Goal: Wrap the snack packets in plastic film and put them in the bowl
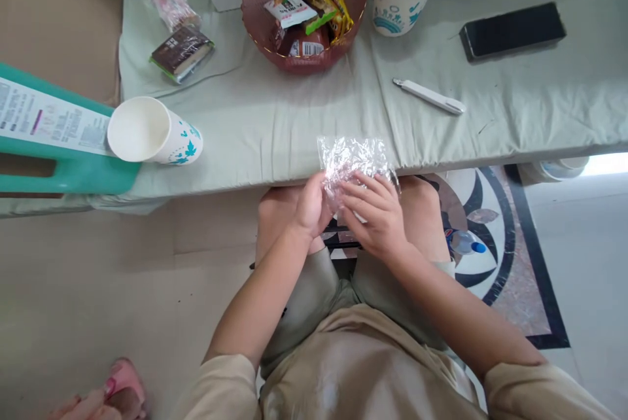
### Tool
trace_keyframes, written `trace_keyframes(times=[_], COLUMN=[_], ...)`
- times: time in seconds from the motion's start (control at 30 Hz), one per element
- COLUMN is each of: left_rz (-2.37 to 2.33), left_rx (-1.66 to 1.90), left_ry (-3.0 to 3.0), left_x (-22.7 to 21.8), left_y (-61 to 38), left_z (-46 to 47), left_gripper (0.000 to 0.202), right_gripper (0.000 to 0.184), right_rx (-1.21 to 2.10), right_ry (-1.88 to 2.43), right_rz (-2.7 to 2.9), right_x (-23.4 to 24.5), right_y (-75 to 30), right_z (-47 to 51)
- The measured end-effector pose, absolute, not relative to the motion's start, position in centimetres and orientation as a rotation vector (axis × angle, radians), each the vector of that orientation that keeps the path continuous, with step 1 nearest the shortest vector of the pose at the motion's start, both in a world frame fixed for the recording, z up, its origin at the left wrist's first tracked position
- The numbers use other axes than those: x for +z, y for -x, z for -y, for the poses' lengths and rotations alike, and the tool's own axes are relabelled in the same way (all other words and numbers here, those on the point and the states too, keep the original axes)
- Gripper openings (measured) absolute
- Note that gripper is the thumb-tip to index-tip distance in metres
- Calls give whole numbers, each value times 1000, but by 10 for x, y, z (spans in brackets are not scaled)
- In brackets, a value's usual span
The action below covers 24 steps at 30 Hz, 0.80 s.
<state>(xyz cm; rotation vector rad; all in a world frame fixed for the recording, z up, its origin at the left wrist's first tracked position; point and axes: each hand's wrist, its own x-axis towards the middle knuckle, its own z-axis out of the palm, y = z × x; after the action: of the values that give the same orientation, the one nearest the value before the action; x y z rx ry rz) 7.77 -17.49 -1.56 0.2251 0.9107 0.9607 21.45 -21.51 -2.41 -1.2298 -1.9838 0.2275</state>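
A crinkled, shiny clear plastic bag (360,155) is between my two hands, just over the front edge of the table and above my knees. My left hand (313,204) grips its lower left side, with the thumb up along the edge. From the right, my right hand (375,214) has its fingers across the lower part of the plastic, pressing it toward the left hand. The glare and my fingers hide whether anything lies inside the bag.
On the cloth-covered table (275,125) stand a pink bowl (304,63) of wrapped snacks and a paper cup (400,11). Another paper cup (181,142) is near the left edge by a green plastic piece (73,175). A white pen (432,96), a phone (515,31) and snack packets (181,50) lie around.
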Motion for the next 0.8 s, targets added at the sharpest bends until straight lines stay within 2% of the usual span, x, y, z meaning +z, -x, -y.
trace_keyframes(times=[0.07,0.17,0.27,0.37,0.4,0.47,0.53,0.7,0.8], left_rz=[-856,-904,-893,-782,-757,-762,-848,-1060,-1039], left_rx=[939,898,847,782,757,721,681,495,540], left_ry=[-277,-369,-411,-449,-476,-569,-717,-1069,-1074], left_x=[-15,-13,-10,-5,-4,-2,-2,-4,-6], left_y=[-77,-70,-59,-49,-46,-41,-36,-31,-33], left_z=[177,178,177,177,177,175,171,149,141], left_gripper=[42,40,33,32,34,35,35,21,22], right_gripper=[23,30,42,62,61,47,35,26,30], right_rx=[267,397,544,937,1121,1421,1550,1490,1471], right_ry=[1211,1235,1485,1547,1511,1474,1482,1513,1467], right_rz=[2079,2067,1665,1303,1257,1202,1157,1179,1155], right_x=[-20,-13,-9,-9,-10,-8,-5,1,-6], right_y=[-209,-219,-241,-256,-257,-256,-252,-251,-263], right_z=[218,221,218,209,206,200,196,191,191])
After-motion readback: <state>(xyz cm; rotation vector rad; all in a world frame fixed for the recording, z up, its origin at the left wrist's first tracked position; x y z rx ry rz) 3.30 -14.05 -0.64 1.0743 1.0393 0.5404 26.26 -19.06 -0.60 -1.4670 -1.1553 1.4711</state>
